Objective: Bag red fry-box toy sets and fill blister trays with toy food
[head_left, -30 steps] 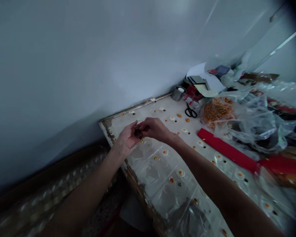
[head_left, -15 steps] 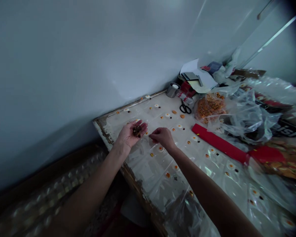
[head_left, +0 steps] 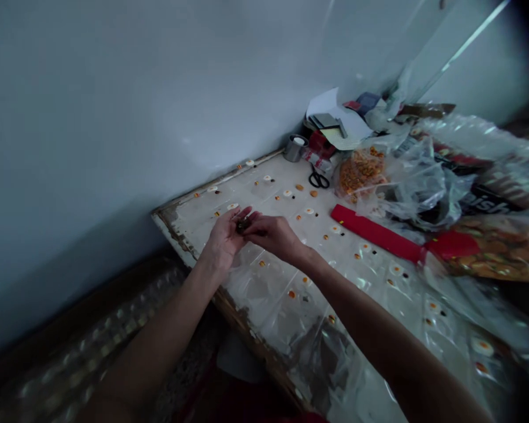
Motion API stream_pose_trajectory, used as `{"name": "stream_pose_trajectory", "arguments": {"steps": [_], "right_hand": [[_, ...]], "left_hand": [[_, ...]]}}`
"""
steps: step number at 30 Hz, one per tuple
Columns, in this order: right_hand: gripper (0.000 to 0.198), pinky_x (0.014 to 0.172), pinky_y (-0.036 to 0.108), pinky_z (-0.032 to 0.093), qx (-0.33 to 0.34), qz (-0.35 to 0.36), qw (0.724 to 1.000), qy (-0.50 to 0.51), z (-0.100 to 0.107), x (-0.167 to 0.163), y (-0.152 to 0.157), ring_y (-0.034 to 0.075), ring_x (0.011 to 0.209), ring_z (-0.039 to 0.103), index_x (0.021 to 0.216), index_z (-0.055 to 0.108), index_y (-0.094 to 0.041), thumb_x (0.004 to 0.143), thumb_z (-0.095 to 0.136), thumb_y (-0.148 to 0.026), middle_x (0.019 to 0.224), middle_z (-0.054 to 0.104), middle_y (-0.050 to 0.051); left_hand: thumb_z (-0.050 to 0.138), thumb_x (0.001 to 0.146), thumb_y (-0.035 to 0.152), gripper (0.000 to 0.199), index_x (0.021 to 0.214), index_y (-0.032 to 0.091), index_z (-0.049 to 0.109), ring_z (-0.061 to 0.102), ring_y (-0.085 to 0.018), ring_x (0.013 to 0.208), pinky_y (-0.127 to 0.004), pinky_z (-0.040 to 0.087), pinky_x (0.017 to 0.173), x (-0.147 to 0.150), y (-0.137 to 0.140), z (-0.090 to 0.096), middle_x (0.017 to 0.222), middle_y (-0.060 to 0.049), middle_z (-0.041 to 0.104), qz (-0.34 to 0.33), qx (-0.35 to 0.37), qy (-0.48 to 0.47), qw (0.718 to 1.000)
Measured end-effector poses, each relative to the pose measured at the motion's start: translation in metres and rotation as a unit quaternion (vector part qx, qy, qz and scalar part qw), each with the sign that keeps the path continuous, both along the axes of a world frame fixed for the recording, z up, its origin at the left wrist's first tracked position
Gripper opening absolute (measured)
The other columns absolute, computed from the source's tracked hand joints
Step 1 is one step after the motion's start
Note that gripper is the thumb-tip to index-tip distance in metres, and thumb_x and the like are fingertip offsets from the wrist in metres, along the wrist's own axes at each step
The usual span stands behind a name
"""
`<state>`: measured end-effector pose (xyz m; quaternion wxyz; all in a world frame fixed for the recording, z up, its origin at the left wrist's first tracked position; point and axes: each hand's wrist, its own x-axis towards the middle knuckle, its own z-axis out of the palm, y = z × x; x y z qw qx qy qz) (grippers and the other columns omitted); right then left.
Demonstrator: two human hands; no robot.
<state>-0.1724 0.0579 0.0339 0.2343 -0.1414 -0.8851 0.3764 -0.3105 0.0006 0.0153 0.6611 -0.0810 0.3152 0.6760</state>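
Note:
My left hand [head_left: 226, 238] is cupped palm up above the table's left part, holding a little heap of small dark brown, shiny pieces [head_left: 243, 224]. Over that palm my right hand [head_left: 277, 235] is closed in a pinch, fingertips at the heap; what is between them is hidden. Below and around both hands lie clear plastic sheets [head_left: 258, 291] on the table, dotted with tiny pieces in loose groups. Among these are white-and-orange pieces like fried eggs [head_left: 287, 193], small burger-like pieces [head_left: 262, 264] and dark bits [head_left: 316, 215].
A red strip [head_left: 374, 235] lies right of my hands. Behind it are black-handled scissors [head_left: 320, 178], a metal cup [head_left: 295, 148], and a clear bag of orange pieces [head_left: 361, 173]. Papers [head_left: 335, 120] and plastic packs crowd the back right. A pale wall [head_left: 114, 106] borders the table.
My right hand has moved left from over the sheet to the left palm, its fingertips now at the dark pieces. The whole view has shifted slightly.

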Motion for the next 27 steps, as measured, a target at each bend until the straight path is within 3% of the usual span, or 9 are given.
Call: {"name": "stream_pose_trajectory", "arguments": {"steps": [3, 6, 9, 11, 15, 17, 22, 25, 27], "right_hand": [[0.011, 0.065, 0.022, 0.049, -0.139, -0.063, 0.988, -0.031, 0.009, 0.013, 0.014, 0.013, 0.067, 0.066, 0.082, 0.078, -0.018, 0.074, 0.071, -0.016, 0.075, 0.073, 0.001], [0.013, 0.057, 0.022, 0.051, -0.29, -0.179, 0.939, -0.041, 0.011, 0.047, 0.02, 0.012, 0.056, 0.063, 0.079, 0.077, -0.015, 0.071, 0.075, -0.025, 0.062, 0.069, 0.001], [0.013, 0.053, 0.021, 0.051, -0.335, -0.26, 0.901, -0.09, -0.001, 0.082, 0.01, 0.013, 0.053, 0.063, 0.073, 0.075, -0.014, 0.069, 0.076, -0.026, 0.058, 0.068, 0.002], [0.008, 0.051, 0.021, 0.05, -0.318, -0.287, 0.893, -0.138, -0.015, 0.094, 0.0, 0.014, 0.052, 0.064, 0.071, 0.075, -0.014, 0.069, 0.073, -0.022, 0.056, 0.068, 0.002], [0.004, 0.05, 0.021, 0.046, -0.204, -0.323, 0.907, -0.178, -0.039, 0.094, -0.01, 0.015, 0.052, 0.066, 0.07, 0.075, -0.017, 0.072, 0.071, -0.018, 0.054, 0.067, 0.001], [0.007, 0.048, 0.021, 0.043, -0.182, -0.325, 0.911, -0.178, -0.044, 0.092, -0.01, 0.014, 0.049, 0.064, 0.069, 0.072, -0.017, 0.073, 0.075, -0.023, 0.053, 0.065, 0.0], [0.023, 0.047, 0.022, 0.04, -0.157, -0.29, 0.939, -0.098, -0.036, 0.096, -0.009, 0.012, 0.047, 0.059, 0.078, 0.068, -0.018, 0.078, 0.078, -0.039, 0.058, 0.065, -0.001], [0.013, 0.059, 0.023, 0.046, -0.045, -0.216, 0.975, -0.036, -0.025, 0.091, -0.015, 0.012, 0.061, 0.062, 0.095, 0.074, -0.021, 0.087, 0.069, -0.03, 0.077, 0.069, 0.002], [0.014, 0.068, 0.024, 0.047, 0.049, -0.167, 0.984, -0.033, -0.018, 0.083, -0.018, 0.012, 0.072, 0.063, 0.095, 0.075, -0.022, 0.085, 0.067, -0.017, 0.09, 0.07, 0.004]], "left_hand": [[0.05, 0.095, 0.023, 0.021, 0.099, 0.009, 0.066, 0.071, -0.021, 0.081, -0.033, 0.058, 0.08, 0.013, 0.008, 0.004, 0.082, -0.012, 0.071, 0.001, 0.007, -0.009, 1.0], [0.051, 0.095, 0.029, 0.026, 0.106, 0.01, 0.065, 0.071, -0.024, 0.089, -0.037, 0.058, 0.083, 0.023, 0.01, 0.005, 0.091, -0.015, 0.071, -0.037, 0.017, -0.029, 0.999], [0.05, 0.096, 0.033, 0.03, 0.11, 0.011, 0.064, 0.071, -0.025, 0.089, -0.041, 0.058, 0.084, 0.027, 0.008, 0.001, 0.094, -0.016, 0.072, -0.05, 0.005, -0.024, 0.998], [0.049, 0.097, 0.034, 0.032, 0.112, 0.011, 0.064, 0.071, -0.024, 0.087, -0.04, 0.058, 0.083, 0.027, 0.006, -0.003, 0.093, -0.016, 0.072, -0.047, -0.006, -0.015, 0.999], [0.048, 0.097, 0.039, 0.038, 0.117, 0.012, 0.064, 0.071, -0.027, 0.097, -0.043, 0.056, 0.088, 0.029, 0.002, -0.008, 0.103, -0.018, 0.072, -0.065, 0.017, -0.012, 0.998], [0.048, 0.097, 0.041, 0.04, 0.119, 0.012, 0.065, 0.07, -0.028, 0.103, -0.045, 0.055, 0.091, 0.03, 0.0, -0.009, 0.109, -0.019, 0.071, -0.083, 0.032, -0.009, 0.996], [0.045, 0.098, 0.041, 0.043, 0.124, 0.011, 0.063, 0.069, -0.03, 0.106, -0.046, 0.055, 0.09, 0.033, -0.008, -0.015, 0.115, -0.019, 0.07, -0.12, 0.048, -0.015, 0.992], [0.044, 0.099, 0.042, 0.045, 0.126, 0.011, 0.063, 0.072, -0.027, 0.093, -0.04, 0.058, 0.081, 0.043, -0.009, -0.014, 0.106, -0.018, 0.072, -0.146, 0.047, -0.019, 0.988], [0.043, 0.099, 0.04, 0.045, 0.125, 0.009, 0.063, 0.072, -0.023, 0.076, -0.034, 0.058, 0.07, 0.054, -0.006, -0.009, 0.091, -0.016, 0.073, -0.154, 0.041, -0.018, 0.987]]}}
